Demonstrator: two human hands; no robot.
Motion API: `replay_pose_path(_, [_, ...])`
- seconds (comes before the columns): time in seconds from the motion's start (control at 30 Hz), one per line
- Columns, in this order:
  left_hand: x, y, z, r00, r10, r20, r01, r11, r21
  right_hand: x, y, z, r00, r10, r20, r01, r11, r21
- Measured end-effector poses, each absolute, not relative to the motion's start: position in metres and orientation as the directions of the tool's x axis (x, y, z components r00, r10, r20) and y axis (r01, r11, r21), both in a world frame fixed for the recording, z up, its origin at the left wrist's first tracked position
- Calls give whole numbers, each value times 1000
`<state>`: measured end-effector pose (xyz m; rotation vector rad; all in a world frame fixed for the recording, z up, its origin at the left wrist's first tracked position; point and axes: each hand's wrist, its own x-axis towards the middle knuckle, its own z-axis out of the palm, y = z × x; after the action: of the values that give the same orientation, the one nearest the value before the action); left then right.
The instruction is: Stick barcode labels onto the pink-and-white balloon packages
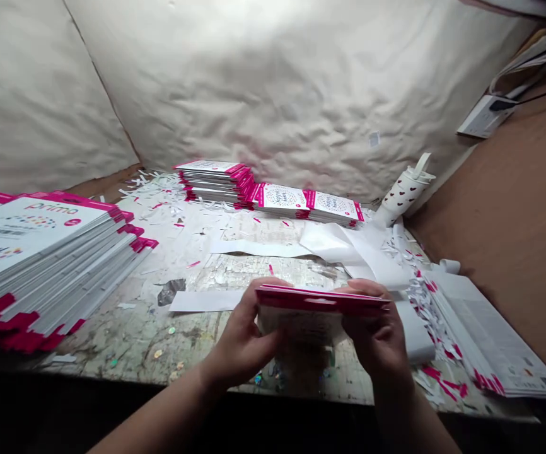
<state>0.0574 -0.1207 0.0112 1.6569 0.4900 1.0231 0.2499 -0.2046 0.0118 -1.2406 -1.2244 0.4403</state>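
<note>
Between my two hands is a small stack of printed cards [320,304], white with a magenta top edge and a hang-hole. My left hand [253,331] grips the stack's left end, thumb across the near face. At the right end, my right hand [377,328] is closed round it the same way. The cards are tilted, top edge up, above the front of the worktable [226,359]. Their printed face is in shadow and hard to read. Just behind lie a white paper strip [204,301] and curled white backing paper [367,252].
Large card piles [55,252] fill the left side. A tall stack [216,180] and lower stacks [285,198] stand against the back sheet. At right are a heart-patterned tumbler [404,192], paper shreds [427,309] and a flat pile of cards [504,340] by the brown wall.
</note>
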Motion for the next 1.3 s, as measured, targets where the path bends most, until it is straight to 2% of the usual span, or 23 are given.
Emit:
replay_pose_path(0.07, [62, -127, 15, 466, 760, 453, -189, -415, 890, 238, -208, 14, 369, 818, 442, 213, 389, -896])
replay_pose_path(0.2, [67, -129, 18, 439, 763, 475, -280, -386, 879, 225, -210, 22, 408, 801, 439, 74, 450, -890])
replay_pose_path(0.3, [65, -124, 12, 509, 744, 432, -315, -306, 898, 225, -210, 22, 372, 809, 455, 75, 463, -883])
replay_pose_path(0.4, [62, -120, 6, 624, 717, 310, -247, -195, 949, 229, -210, 17, 341, 803, 489, 160, 463, -872])
replay_pose_path(0.47, [61, -119, 4, 655, 710, 258, -221, -146, 964, 232, -210, 10, 318, 817, 481, 217, 431, -876])
replay_pose_path(0.63, [65, -120, 5, 642, 721, 261, -210, -161, 964, 240, -212, -12, 235, 881, 410, 253, 352, -901])
replay_pose_path(0.77, [71, -121, 6, 605, 763, 227, -208, -124, 970, 252, -218, -25, 192, 938, 287, 251, 236, -939])
replay_pose_path(0.83, [66, -118, 6, 602, 764, 231, -168, -162, 972, 265, -220, -28, 194, 960, 202, 217, 159, -963])
replay_pose_path(0.9, [50, -110, 5, 595, 757, 269, -58, -293, 954, 282, -221, -25, 294, 946, 139, 137, 102, -985])
replay_pose_path(1.0, [2, -93, -1, 577, 738, 351, 221, -555, 802, 299, -213, -9, 412, 911, -38, -61, -14, -998])
replay_pose_path(1.07, [-34, -82, -11, 571, 720, 393, 427, -670, 607, 296, -199, 3, 345, 918, -197, -192, -137, -972])
replay_pose_path(1.13, [-62, -75, -22, 573, 705, 419, 586, -709, 391, 277, -177, 10, 190, 936, -295, -286, -235, -929])
replay_pose_path(1.2, [-77, -70, -33, 584, 703, 405, 680, -697, 229, 247, -150, 6, 27, 949, -315, -352, -286, -891])
replay_pose_path(1.3, [-78, -68, -41, 597, 724, 345, 736, -665, 123, 203, -110, -15, -65, 946, -317, -347, -320, -882])
